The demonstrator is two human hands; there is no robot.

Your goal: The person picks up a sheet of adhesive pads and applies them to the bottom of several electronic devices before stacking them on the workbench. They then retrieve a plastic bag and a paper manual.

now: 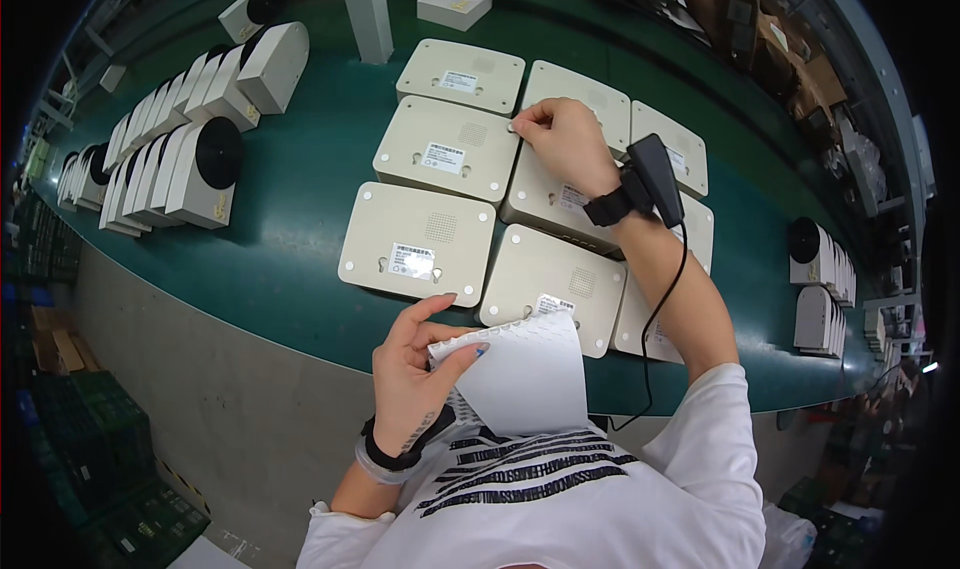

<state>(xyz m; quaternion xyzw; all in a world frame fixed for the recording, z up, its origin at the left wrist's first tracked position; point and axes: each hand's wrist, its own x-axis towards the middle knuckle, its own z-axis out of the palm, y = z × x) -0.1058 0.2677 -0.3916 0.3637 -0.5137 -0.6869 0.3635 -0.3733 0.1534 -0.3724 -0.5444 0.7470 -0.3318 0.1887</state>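
My left hand (pixel 408 374) holds a bent white sticker sheet (pixel 530 374) between thumb and fingers, over the bench's near edge. Rows of small round shapes show along the sheet's upper edge. My right hand (pixel 568 144) reaches across the beige boxes, its thumb and finger pinched on a small white round pad (pixel 513 126) at the far right corner of a beige box (pixel 415 127). Below that box lies another beige box (pixel 375 214) with a label, a speaker grille and white round pads at its corners. The right forearm covers parts of the boxes beneath it.
Rows of white units with black discs (pixel 205 169) stand at the left of the green bench (pixel 300 259). More white units (pixel 820 319) are at the right. A metal post (pixel 367 19) rises at the back. A black cable (pixel 655 319) hangs from my right wrist.
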